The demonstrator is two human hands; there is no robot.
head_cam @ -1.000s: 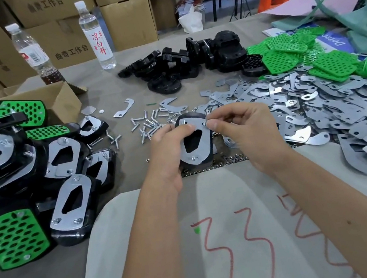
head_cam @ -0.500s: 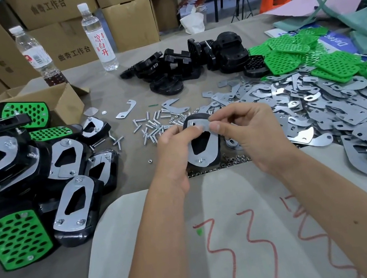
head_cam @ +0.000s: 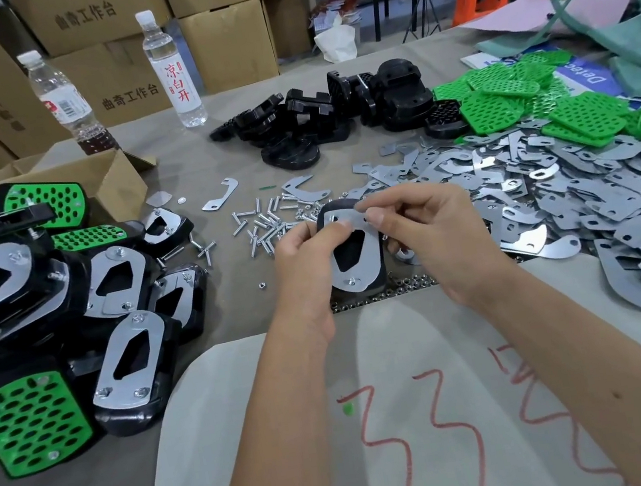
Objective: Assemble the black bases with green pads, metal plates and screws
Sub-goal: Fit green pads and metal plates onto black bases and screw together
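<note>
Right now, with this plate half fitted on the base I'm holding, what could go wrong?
1. The metal plate shows a screw only at its near end; its far holes are bare, so it may pivot under your right hand.
2. The black base is pinched in your left hand off the table; a slip could scatter the loose screws beneath.

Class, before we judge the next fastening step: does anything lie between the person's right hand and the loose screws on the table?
Yes. The black base with its metal plate, gripped by the left hand and right hand, sits between the right hand and the loose screws beyond, toward the left.
</note>
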